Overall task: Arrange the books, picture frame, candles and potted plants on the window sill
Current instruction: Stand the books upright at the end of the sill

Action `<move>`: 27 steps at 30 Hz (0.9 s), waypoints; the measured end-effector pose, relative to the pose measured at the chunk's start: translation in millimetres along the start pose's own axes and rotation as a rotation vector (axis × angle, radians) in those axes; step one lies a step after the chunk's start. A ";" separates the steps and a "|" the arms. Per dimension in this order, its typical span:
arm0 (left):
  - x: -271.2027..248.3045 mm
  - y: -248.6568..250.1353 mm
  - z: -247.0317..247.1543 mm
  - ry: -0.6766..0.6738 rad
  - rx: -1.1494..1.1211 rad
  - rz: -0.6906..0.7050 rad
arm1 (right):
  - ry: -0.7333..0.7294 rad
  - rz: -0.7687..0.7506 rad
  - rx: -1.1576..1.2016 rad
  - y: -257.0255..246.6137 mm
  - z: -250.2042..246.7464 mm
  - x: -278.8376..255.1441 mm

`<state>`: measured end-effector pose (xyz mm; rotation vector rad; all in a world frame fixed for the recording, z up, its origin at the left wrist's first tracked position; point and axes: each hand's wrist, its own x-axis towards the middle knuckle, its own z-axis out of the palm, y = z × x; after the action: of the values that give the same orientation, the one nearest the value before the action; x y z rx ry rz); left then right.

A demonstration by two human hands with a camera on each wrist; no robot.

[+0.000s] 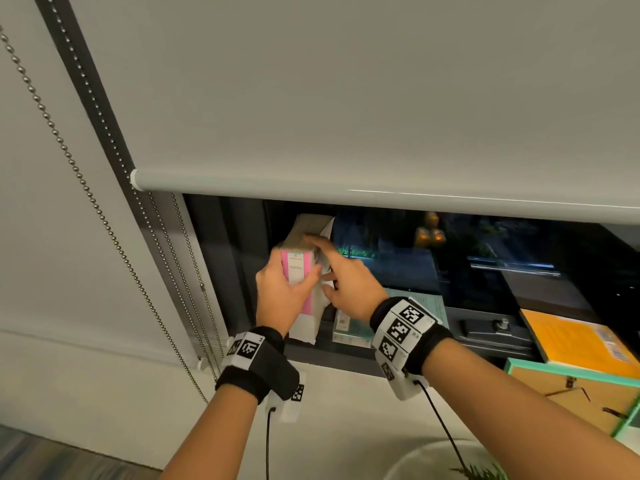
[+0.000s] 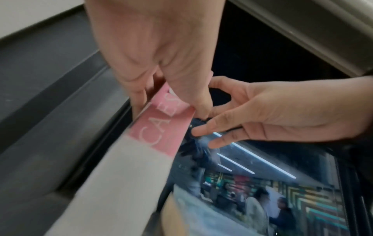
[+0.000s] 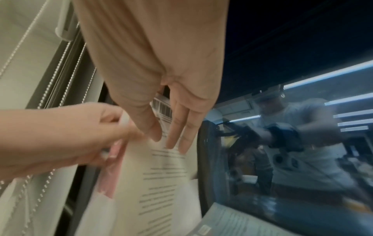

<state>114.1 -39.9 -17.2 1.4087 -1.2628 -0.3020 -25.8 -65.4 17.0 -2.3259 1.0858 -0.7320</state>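
A pink-and-white book (image 1: 297,271) stands upright at the left end of the window sill (image 1: 346,403), close to the dark window frame. My left hand (image 1: 285,294) grips it round the spine (image 2: 161,126), thumb on one cover and fingers on the other. My right hand (image 1: 343,271) lies against the book's printed back cover (image 3: 161,175) with straight fingers, the index finger reaching over the top edge. A pale green book (image 1: 349,329) lies flat on the ledge under my right wrist. No candles are in view.
The roller blind (image 1: 346,98) hangs low just above the book, with bead chains (image 1: 86,188) at the left. To the right lie an orange book (image 1: 571,337) and a teal-edged picture frame (image 1: 568,393), back side up. A plant's green tips (image 1: 485,472) show at the bottom.
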 end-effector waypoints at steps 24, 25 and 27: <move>-38.1 -67.8 -1.3 -0.103 0.267 -0.246 | -0.090 -0.023 -0.109 -3.0 5.9 19.6; -38.5 -69.5 -3.5 -0.106 0.260 -0.257 | -0.097 -0.027 -0.109 -4.1 8.2 20.5; -39.9 -70.3 -6.3 -0.115 0.256 -0.268 | -0.093 -0.030 -0.099 -5.8 12.5 22.2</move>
<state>138.8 -21.7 -92.2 1.8079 -1.2372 -0.4194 -2.6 -77.4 17.1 -2.4380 1.0711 -0.5867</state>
